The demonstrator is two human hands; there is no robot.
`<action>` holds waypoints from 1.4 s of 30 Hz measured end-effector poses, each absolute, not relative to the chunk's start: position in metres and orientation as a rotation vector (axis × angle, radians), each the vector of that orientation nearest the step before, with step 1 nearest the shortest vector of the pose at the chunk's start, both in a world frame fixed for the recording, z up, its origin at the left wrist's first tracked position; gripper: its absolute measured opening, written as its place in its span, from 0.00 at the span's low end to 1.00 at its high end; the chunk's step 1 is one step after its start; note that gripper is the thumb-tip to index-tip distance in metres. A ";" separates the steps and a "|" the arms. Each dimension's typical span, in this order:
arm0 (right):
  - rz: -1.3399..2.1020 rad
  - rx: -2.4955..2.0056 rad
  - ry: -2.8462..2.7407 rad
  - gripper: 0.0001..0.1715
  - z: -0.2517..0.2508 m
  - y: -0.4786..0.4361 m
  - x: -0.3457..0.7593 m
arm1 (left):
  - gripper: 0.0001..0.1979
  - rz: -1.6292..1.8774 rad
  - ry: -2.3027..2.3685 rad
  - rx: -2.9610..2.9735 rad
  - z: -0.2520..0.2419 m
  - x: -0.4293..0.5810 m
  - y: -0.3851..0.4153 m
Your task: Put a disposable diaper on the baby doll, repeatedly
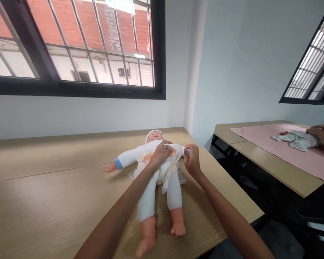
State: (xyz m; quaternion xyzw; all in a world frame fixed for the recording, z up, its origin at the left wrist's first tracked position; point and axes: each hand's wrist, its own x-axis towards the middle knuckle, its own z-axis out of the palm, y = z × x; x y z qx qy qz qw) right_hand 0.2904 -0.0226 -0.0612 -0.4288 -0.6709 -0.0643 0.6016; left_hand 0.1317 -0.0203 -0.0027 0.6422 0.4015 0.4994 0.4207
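A baby doll [151, 181] in a white romper lies on its back on the wooden table [51, 194], head toward the wall, bare feet toward me. My left hand [162, 153] rests on the doll's chest, fingers pinched on the romper fabric. My right hand [192, 158] is closed around the sleeve at the doll's left arm, near the table's right side. The doll's other arm, with a blue cuff, stretches out to the left.
A second table [272, 163] to the right carries a pink cloth [294, 154] with a small patterned garment [299, 139]; another person's hands [322, 135] rest there. A gap separates the two tables. Barred windows sit above the wall behind.
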 end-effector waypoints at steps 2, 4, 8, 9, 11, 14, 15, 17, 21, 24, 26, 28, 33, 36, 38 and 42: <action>-0.005 -0.943 -1.521 0.11 -0.057 -0.028 0.284 | 0.17 1.220 1.032 1.577 -0.004 0.133 -0.019; 0.127 -0.890 -1.518 0.11 -0.051 -0.035 0.278 | 0.18 1.211 1.021 1.576 -0.005 0.133 -0.018; 0.314 -0.848 -1.509 0.11 -0.039 -0.048 0.269 | 0.17 1.208 1.041 1.615 -0.005 0.134 -0.019; 0.361 -0.843 -1.488 0.10 -0.037 -0.049 0.269 | 0.17 1.204 1.052 1.620 -0.004 0.134 -0.020; 0.499 -0.802 -1.439 0.10 -0.035 -0.049 0.269 | 0.16 1.191 1.067 1.625 -0.002 0.134 -0.022; 0.771 -0.694 -1.355 0.11 -0.035 -0.045 0.270 | 0.17 1.171 1.058 1.644 -0.002 0.134 -0.022; 0.844 -0.669 -1.326 0.12 -0.036 -0.044 0.270 | 0.18 1.166 1.052 1.648 -0.003 0.134 -0.021; 0.936 -0.653 -1.279 0.14 -0.037 -0.041 0.270 | 0.18 1.159 1.039 1.653 -0.005 0.134 -0.018; 0.947 -0.692 -1.226 0.15 -0.041 -0.040 0.270 | 0.17 1.160 1.043 1.615 -0.009 0.134 -0.014; 0.923 -0.722 -1.220 0.14 -0.044 -0.038 0.271 | 0.17 1.166 1.032 1.603 -0.010 0.134 -0.013; 0.915 -0.727 -1.228 0.14 -0.045 -0.036 0.272 | 0.17 1.157 1.027 1.611 -0.010 0.134 -0.014; 0.906 -0.732 -1.232 0.13 -0.046 -0.035 0.274 | 0.17 1.146 1.035 1.609 -0.008 0.134 -0.015; 0.899 -0.745 -1.202 0.13 -0.047 -0.033 0.276 | 0.15 1.143 1.061 1.601 -0.004 0.136 -0.018; 0.915 -0.731 -1.188 0.13 -0.046 -0.032 0.276 | 0.15 1.139 1.061 1.602 -0.004 0.136 -0.019; 0.928 -0.728 -1.172 0.13 -0.046 -0.032 0.275 | 0.14 1.135 1.054 1.592 -0.005 0.136 -0.018; 0.947 -0.731 -1.151 0.13 -0.046 -0.032 0.275 | 0.14 1.134 1.043 1.584 -0.005 0.135 -0.018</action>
